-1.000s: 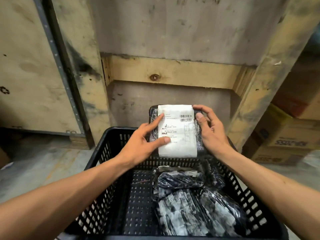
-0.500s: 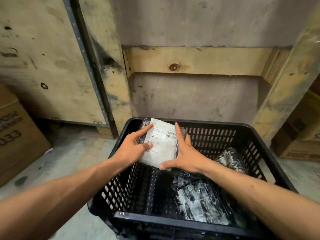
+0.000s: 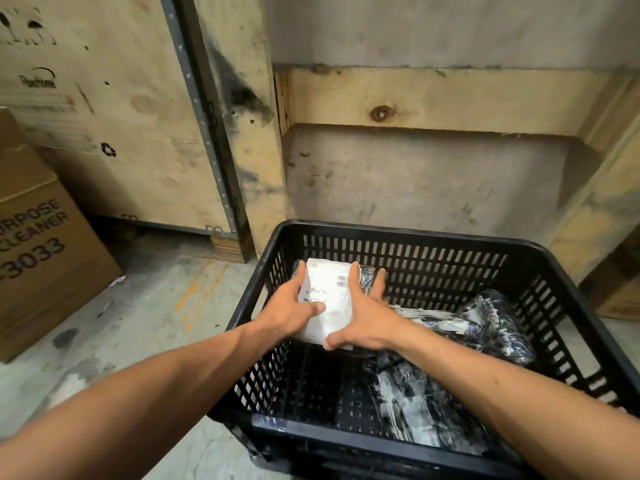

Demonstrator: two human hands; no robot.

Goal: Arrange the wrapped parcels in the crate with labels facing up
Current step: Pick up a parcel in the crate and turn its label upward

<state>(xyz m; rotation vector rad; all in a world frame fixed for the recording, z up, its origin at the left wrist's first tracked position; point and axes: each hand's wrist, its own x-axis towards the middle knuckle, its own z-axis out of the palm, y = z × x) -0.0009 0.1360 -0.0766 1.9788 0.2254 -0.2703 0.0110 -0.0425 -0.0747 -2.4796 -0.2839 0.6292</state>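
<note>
A black slotted plastic crate (image 3: 398,233) stands on the floor in front of me. Both hands are inside its far left corner on a black-wrapped parcel with a white label (image 3: 329,292) facing up. My left hand (image 3: 291,310) grips its left edge, thumb on the label. My right hand (image 3: 367,310) lies on its right side, fingers spread, thumb at the near edge. Other wrapped parcels (image 3: 415,407) lie along the crate's right half, one bundle (image 3: 491,323) against the right wall; their labels are hard to make out.
A cardboard box marked CLEANER (image 3: 41,244) stands at the left on the concrete floor (image 3: 145,306). Large plywood crates (image 3: 104,116) and a wooden beam (image 3: 433,98) rise right behind the black crate. More cartons (image 3: 620,299) sit at the right edge.
Both hands lowered the labelled parcel from above the crate's far rim down into its far left corner. The camera view shifted, bringing the crate more to the right.
</note>
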